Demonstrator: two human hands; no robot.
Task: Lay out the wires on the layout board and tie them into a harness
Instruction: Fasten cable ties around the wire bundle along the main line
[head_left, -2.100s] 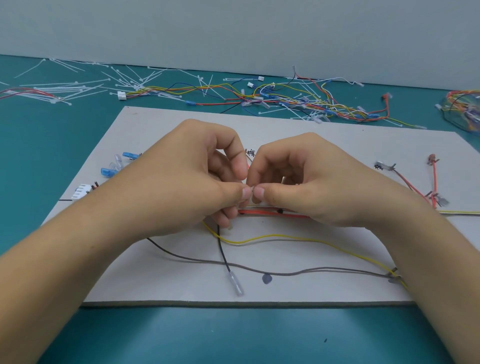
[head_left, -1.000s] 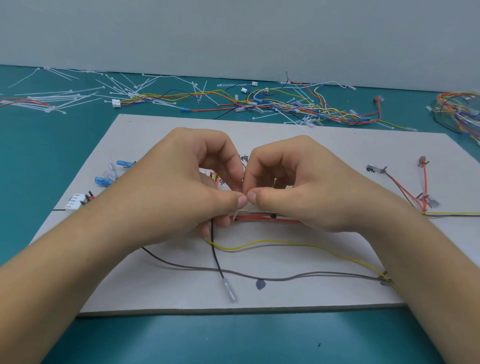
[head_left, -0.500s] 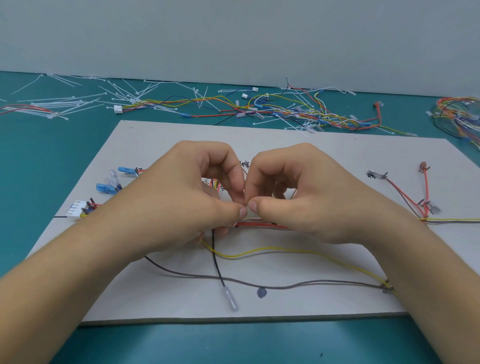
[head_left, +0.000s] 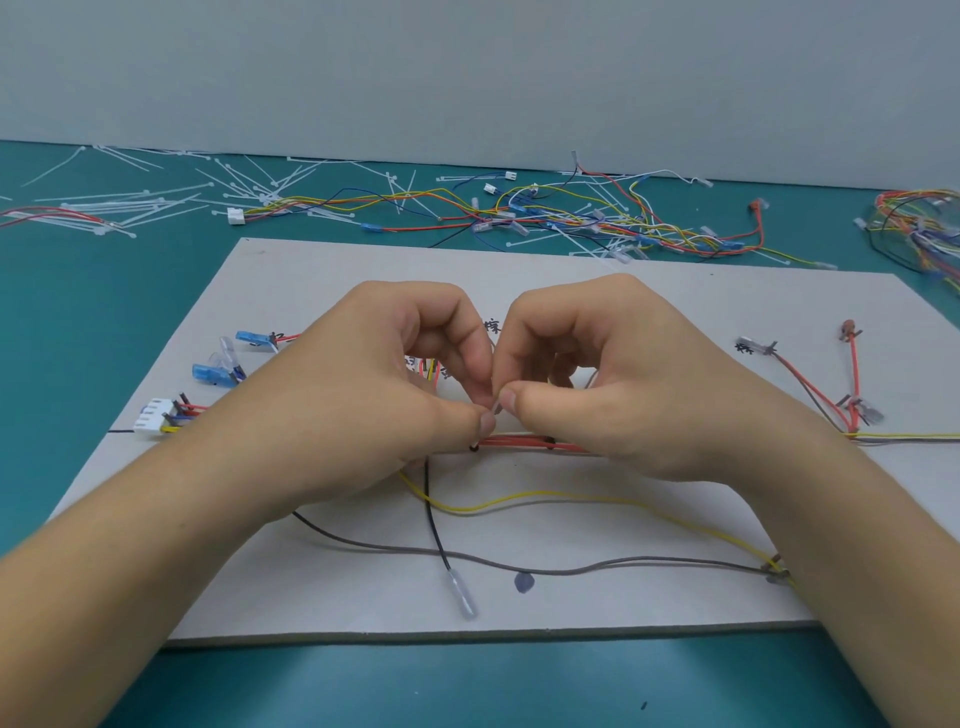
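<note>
Trailing toward the near edge of the layout board (head_left: 311, 270), a black wire (head_left: 435, 519) crosses a grey wire (head_left: 571, 569) and a yellow wire (head_left: 571, 501). At the board's middle, the left hand (head_left: 374, 395) and right hand (head_left: 613, 384) meet, thumbs and forefingers pinching a small pale piece (head_left: 496, 407) just above the red wires (head_left: 519, 442). Beyond the far edge, loose wires (head_left: 571, 223) and cable ties (head_left: 130, 202) litter the table (head_left: 78, 322).
</note>
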